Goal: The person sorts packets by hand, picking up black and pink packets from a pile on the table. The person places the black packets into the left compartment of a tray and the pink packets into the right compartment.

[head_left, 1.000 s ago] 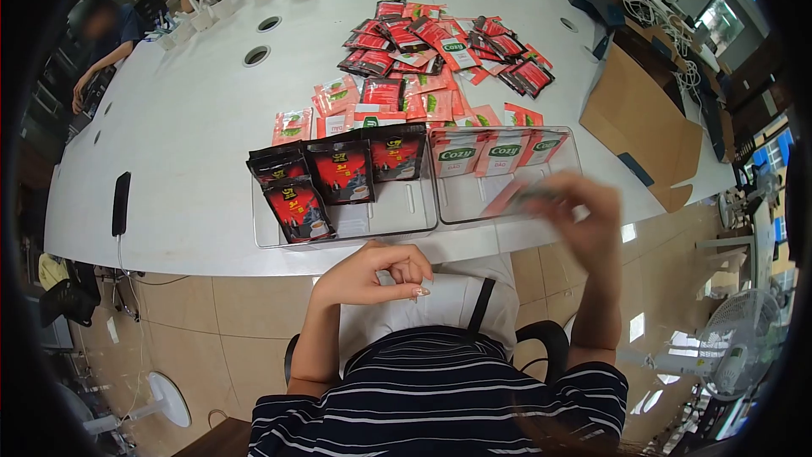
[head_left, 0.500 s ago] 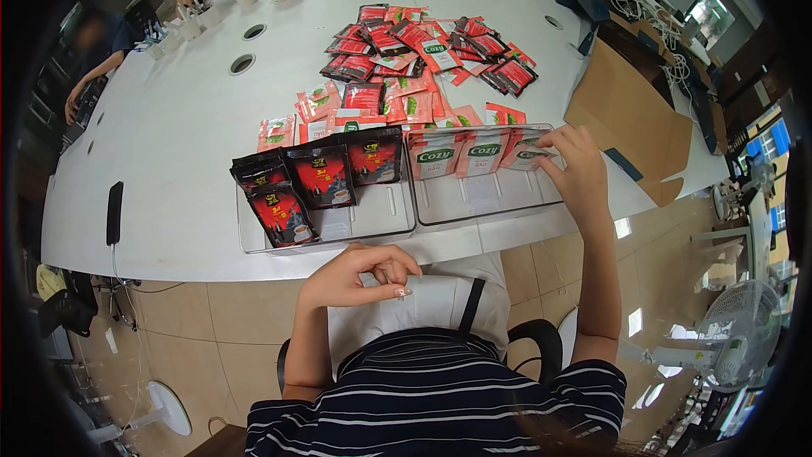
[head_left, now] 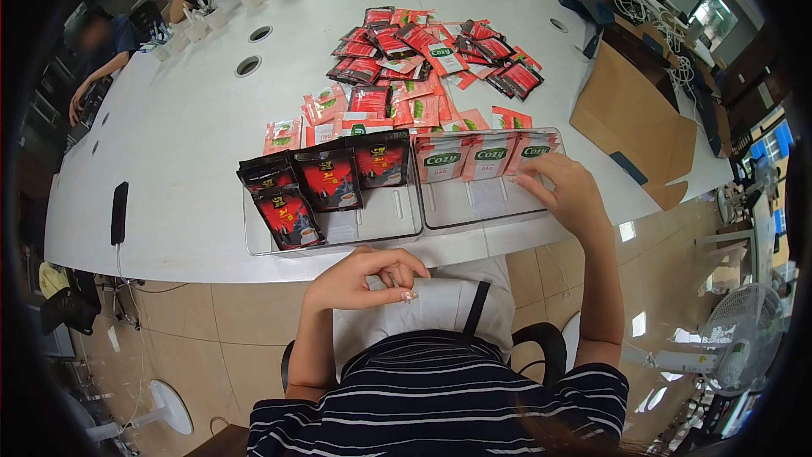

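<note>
The right hand (head_left: 575,195) touches the rightmost Cozy sachet (head_left: 534,149) at the clear tray's (head_left: 461,216) far right corner; whether its grip is clamped, I cannot tell. Off the counter's (head_left: 182,195) near edge, the left hand (head_left: 364,281) curls loosely, thumb apart

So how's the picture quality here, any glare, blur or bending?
Head view: strong fisheye bending, the white table bowed along its near edge, corners black; bright glare patches on the tiled floor at right; large lettering on the upright Cozy sachets readable, small print on the heaped packets too small to make out.
</note>
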A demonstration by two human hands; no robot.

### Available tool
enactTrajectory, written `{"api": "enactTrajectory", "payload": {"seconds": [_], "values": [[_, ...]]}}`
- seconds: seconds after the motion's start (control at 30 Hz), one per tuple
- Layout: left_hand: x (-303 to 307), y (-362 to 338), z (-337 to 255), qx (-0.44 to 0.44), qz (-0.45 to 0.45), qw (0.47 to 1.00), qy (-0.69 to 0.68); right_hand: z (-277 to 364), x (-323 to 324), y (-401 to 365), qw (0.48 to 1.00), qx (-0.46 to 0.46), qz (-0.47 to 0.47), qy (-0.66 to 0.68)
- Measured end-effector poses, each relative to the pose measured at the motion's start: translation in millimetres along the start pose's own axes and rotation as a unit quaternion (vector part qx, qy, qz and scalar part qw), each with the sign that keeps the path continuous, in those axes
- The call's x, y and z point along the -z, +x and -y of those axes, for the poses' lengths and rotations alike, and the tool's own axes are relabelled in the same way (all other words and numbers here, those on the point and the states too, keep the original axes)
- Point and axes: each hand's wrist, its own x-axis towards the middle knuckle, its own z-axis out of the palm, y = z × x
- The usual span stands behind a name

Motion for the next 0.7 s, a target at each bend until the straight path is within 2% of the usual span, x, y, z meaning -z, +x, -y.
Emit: {"api": "enactTrajectory", "payload": {"seconds": [0.17, 0.27, 0.37, 0.47, 0.57, 0.67, 0.7], "values": [[0.0, -0.5, 1.0, -0.005, 0.000, 1.000, -0.001, 6.1, 2.1, 9.0, 0.998, 0.027, -0.046, -0.026], [0.9, 0.2, -1.6, -0.002, 0.002, 1.000, 0.005, 1.9, 3.0, 8.7, 0.998, 0.038, -0.035, -0.038], [1.1, 0.3, -2.2, 0.000, 0.002, 1.000, 0.009, 0.6, 8.7, 9.1, 0.992, 0.055, -0.112, -0.015], [0.5, 0.1, -1.8, -0.005, 0.001, 1.000, 0.007, -16.5, 10.0, -1.2, 0.977, 0.010, -0.201, 0.076], [1.2, 0.8, -2.6, -0.008, 0.004, 1.000, 0.011, -38.2, -8.2, -20.0, 0.906, -0.088, -0.320, 0.264], [1.2, 0.5, -0.9, -0.009, 0.004, 1.000, 0.006, -36.1, -30.1, -22.4, 0.841, -0.151, -0.425, 0.298], [0.7, 0.1, 0.5, -0.009, 0.002, 1.000, -0.002, -41.2, -42.2, -22.6, 0.843, -0.166, -0.439, 0.263]]}}
